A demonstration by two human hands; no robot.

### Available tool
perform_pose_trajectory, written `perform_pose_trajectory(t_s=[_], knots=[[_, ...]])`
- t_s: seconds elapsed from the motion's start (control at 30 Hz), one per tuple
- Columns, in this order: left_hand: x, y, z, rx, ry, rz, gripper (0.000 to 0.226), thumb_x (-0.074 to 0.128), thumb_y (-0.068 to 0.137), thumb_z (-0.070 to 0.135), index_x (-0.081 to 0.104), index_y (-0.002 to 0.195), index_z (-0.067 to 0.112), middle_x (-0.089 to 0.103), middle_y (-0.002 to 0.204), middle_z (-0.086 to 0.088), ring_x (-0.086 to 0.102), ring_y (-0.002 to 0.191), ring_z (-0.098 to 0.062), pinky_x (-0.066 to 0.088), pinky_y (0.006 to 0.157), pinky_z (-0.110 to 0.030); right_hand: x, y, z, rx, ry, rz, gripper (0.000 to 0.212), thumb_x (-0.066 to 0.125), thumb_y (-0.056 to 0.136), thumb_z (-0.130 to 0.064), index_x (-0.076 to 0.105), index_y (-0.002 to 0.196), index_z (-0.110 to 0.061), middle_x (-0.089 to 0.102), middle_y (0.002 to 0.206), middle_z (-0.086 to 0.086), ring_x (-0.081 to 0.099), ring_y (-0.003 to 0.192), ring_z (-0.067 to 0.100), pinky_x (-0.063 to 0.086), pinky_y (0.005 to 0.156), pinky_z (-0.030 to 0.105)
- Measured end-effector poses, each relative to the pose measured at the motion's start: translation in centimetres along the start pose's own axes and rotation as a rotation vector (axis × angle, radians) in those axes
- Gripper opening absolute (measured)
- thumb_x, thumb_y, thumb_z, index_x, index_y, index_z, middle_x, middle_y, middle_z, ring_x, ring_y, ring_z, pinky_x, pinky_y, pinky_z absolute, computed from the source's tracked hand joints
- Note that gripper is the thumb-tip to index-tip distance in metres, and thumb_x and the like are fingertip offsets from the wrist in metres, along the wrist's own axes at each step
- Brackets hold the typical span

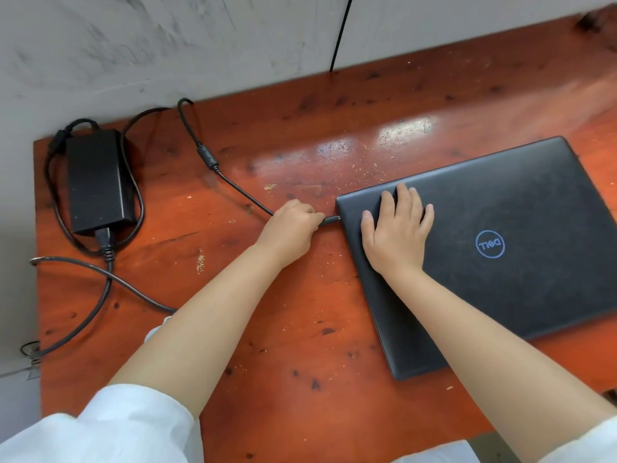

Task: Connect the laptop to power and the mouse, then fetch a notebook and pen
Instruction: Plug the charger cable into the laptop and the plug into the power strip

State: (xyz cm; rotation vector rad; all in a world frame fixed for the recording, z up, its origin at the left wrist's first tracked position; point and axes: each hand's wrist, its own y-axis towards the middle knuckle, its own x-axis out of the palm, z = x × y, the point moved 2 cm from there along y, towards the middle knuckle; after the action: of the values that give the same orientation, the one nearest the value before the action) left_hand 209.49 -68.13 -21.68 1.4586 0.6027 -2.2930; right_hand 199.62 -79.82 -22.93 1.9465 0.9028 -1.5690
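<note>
A closed black laptop with a blue round logo lies on the right half of the red wooden table. My right hand rests flat on its lid near the left edge, fingers spread. My left hand pinches the charger plug, whose tip touches the laptop's left side. From the plug a thin black cable runs back to the black power brick at the table's far left. No mouse, notebook or pen is in view.
A thicker mains cord loops from the brick over the table's left edge. A grey wall stands behind the table, with a black cable hanging down it. White sleeves show at the bottom.
</note>
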Motion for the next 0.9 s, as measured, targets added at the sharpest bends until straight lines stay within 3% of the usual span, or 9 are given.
perform_pose_trajectory(t_s=[0.1, 0.23, 0.3, 0.4, 0.47, 0.53, 0.67, 0.8, 0.9], knots=[[0.5, 0.2, -0.2, 0.087, 0.108, 0.058, 0.019, 0.063, 0.06, -0.015, 0.074, 0.071, -0.005, 0.068, 0.057, -0.016, 0.063, 0.053, -0.035, 0.055, 0.05, -0.032, 0.1, 0.0, 0.0, -0.003, -0.016, -0.003, 0.064, 0.025, 0.083, -0.037, 0.057, 0.117, 0.007, 0.051, 0.134, 0.032, 0.045, 0.127, 0.046, 0.03, 0.103, 0.066], [0.9, 0.4, -0.4, 0.114, 0.157, 0.033, 0.021, 0.075, 0.049, -0.016, 0.072, 0.064, -0.001, 0.066, 0.051, -0.011, 0.06, 0.046, -0.031, 0.053, 0.045, -0.026, 0.2, 0.0, 0.0, -0.003, -0.033, -0.007, 0.064, 0.026, 0.083, -0.037, 0.058, 0.117, 0.007, 0.052, 0.133, 0.031, 0.046, 0.126, 0.046, 0.032, 0.102, 0.066], [0.7, 0.3, 0.1, 0.093, 0.168, 0.013, 0.021, 0.076, 0.057, -0.016, 0.072, 0.072, -0.002, 0.067, 0.059, -0.014, 0.062, 0.056, -0.034, 0.056, 0.049, -0.03, 0.1, 0.0, 0.0, -0.007, -0.034, 0.001, 0.066, 0.024, 0.083, -0.038, 0.057, 0.118, 0.007, 0.05, 0.135, 0.031, 0.044, 0.128, 0.046, 0.03, 0.104, 0.065], [0.0, 0.7, 1.3, -0.03, 0.249, -0.111, 0.024, 0.05, 0.093, 0.006, 0.06, 0.116, 0.004, 0.062, 0.11, -0.014, 0.053, 0.107, -0.034, 0.047, 0.083, -0.039, -0.1, -0.1, 0.0, -0.004, -0.017, 0.007, 0.07, 0.02, 0.081, -0.04, 0.054, 0.122, 0.006, 0.046, 0.139, 0.029, 0.039, 0.132, 0.044, 0.026, 0.107, 0.064], [-0.8, 0.2, 1.7, -0.102, 0.295, -0.186, 0.039, 0.047, 0.097, 0.022, 0.047, 0.134, 0.01, 0.049, 0.133, -0.011, 0.041, 0.124, -0.03, 0.037, 0.097, -0.038, -0.3, -0.2, 0.1, -0.003, -0.02, -0.002, 0.074, 0.015, 0.08, -0.042, 0.052, 0.125, 0.004, 0.043, 0.142, 0.027, 0.035, 0.136, 0.041, 0.022, 0.11, 0.062], [-1.3, -1.7, 1.2, -0.172, 0.281, -0.142, 0.056, 0.051, 0.094, 0.034, 0.034, 0.144, 0.012, 0.039, 0.145, -0.01, 0.035, 0.132, -0.028, 0.033, 0.105, -0.038, -0.4, -0.3, 0.2, -0.01, -0.019, -0.023, 0.078, 0.011, 0.078, -0.044, 0.049, 0.128, 0.003, 0.039, 0.145, 0.026, 0.031, 0.138, 0.04, 0.019, 0.112, 0.06], [-2.1, -7.5, -1.6, -0.379, 0.164, -0.003, 0.056, 0.052, 0.094, 0.031, 0.038, 0.143, 0.006, 0.041, 0.145, -0.015, 0.037, 0.134, -0.031, 0.036, 0.106, -0.04, -0.9, -0.4, 0.0, -0.004, -0.014, -0.081, 0.069, 0.017, 0.084, -0.04, 0.043, 0.132, 0.002, 0.031, 0.15, 0.024, 0.022, 0.142, 0.037, 0.013, 0.115, 0.058], [-2.1, -11.8, -3.1, -0.593, 0.107, -0.091, 0.059, 0.045, 0.096, 0.041, 0.034, 0.145, 0.01, 0.041, 0.145, -0.008, 0.037, 0.134, -0.025, 0.036, 0.107, -0.038, -1.3, -0.6, -0.1, -0.003, -0.01, -0.113, 0.066, 0.024, 0.082, -0.036, 0.04, 0.134, 0.002, 0.028, 0.151, 0.023, 0.019, 0.143, 0.036, 0.011, 0.115, 0.056], [-1.7, -13.4, -3.0, -0.631, 0.06, -0.159, 0.059, 0.046, 0.095, 0.045, 0.035, 0.142, 0.01, 0.045, 0.142, -0.008, 0.042, 0.131, -0.025, 0.037, 0.105, -0.038, -1.3, -0.7, -0.1, -0.007, 0.001, -0.123, 0.059, 0.03, 0.089, -0.034, 0.041, 0.134, 0.003, 0.029, 0.151, 0.023, 0.02, 0.143, 0.035, 0.011, 0.115, 0.056]])
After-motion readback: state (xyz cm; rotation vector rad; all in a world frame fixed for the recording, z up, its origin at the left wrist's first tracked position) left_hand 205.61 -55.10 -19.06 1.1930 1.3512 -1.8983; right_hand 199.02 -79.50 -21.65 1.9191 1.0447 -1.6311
